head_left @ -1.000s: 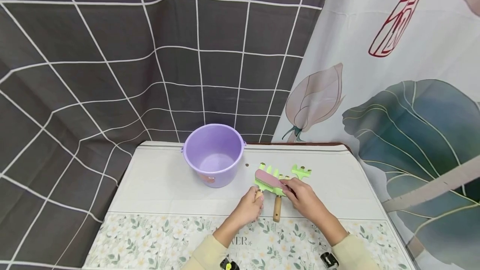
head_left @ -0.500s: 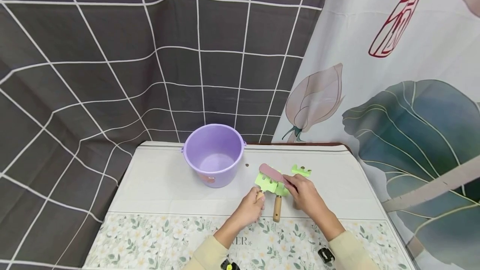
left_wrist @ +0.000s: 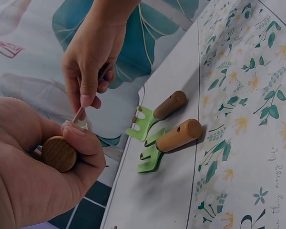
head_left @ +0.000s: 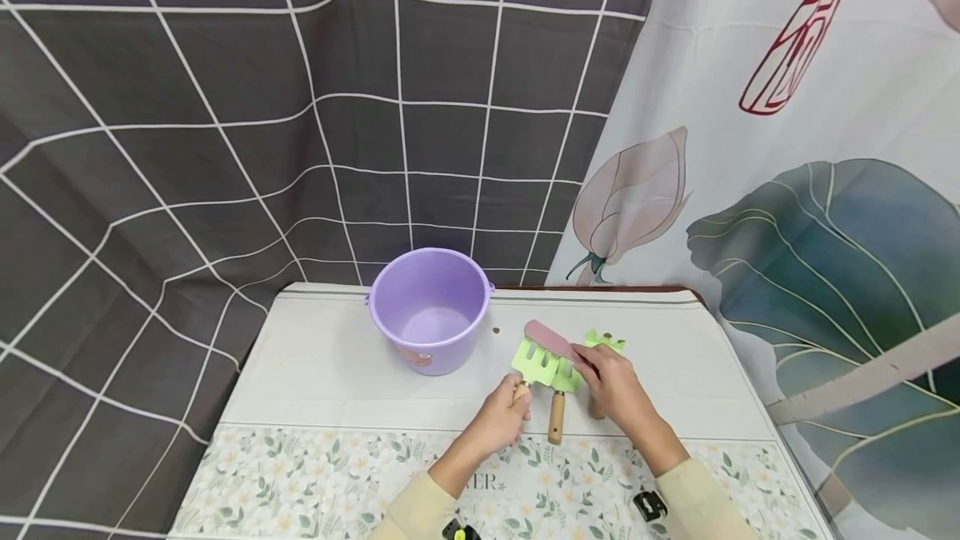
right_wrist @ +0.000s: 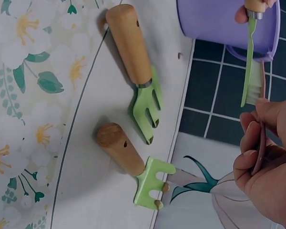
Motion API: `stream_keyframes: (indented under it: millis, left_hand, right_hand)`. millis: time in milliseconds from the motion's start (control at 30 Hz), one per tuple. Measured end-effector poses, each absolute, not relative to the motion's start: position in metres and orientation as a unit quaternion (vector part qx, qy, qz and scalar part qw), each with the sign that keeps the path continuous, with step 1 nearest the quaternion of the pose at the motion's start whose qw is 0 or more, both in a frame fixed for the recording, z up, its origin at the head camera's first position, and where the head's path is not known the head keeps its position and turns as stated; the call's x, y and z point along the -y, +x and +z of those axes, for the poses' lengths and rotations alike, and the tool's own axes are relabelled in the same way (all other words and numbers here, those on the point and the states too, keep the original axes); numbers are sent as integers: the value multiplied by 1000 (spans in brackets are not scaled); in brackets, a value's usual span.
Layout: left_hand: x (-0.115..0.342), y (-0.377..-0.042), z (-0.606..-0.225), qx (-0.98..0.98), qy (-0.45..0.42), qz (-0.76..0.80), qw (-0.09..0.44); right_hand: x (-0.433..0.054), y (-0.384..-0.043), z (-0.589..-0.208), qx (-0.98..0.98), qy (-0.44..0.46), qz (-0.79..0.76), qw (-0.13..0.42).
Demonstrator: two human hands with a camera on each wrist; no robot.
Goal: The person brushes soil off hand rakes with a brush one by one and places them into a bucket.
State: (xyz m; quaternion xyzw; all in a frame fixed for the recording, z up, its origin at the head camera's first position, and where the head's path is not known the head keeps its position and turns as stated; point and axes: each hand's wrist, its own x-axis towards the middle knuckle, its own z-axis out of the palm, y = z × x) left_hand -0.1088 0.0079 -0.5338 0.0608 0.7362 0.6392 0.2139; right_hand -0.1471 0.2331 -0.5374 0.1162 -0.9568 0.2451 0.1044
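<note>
My left hand (head_left: 501, 413) grips the wooden handle of a small green garden fork (head_left: 531, 365), raised off the table. In the right wrist view the green blade (right_wrist: 250, 57) stands edge-on. My right hand (head_left: 615, 390) holds a pink brush (head_left: 550, 338) by its handle. The brush's pale bristles (right_wrist: 255, 86) face the fork and appear to touch it. Below the hands lie another green fork (right_wrist: 129, 47) with a wooden handle and a green rake (right_wrist: 150, 186), brown bits on its tines. In the head view the right hand hides part of that rake.
A purple bucket (head_left: 427, 352) stands upright at the back left of the table. Beside it lies a small brown crumb (head_left: 496, 330). The white table cover (head_left: 315, 382) has a floral front strip. A dark grid curtain (head_left: 337, 148) and a printed white curtain (head_left: 675, 215) hang behind.
The brush has shifted up and right along the fork's head, with my right hand moving slightly right. The held fork has tilted so more of its blade shows. Left hand nearly still.
</note>
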Motion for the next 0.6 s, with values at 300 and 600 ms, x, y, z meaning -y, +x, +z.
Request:
stream_keyframes:
  millis: [300,600]
  left_hand:
    - [-10,-108,-532,-734,59,641,218]
    - [-10,-108,-534,-735,54,638,221]
  right_hand:
    - [-235,-148,-536,956,111,248,108]
    - [-239,-147,-534,954,103,258,114]
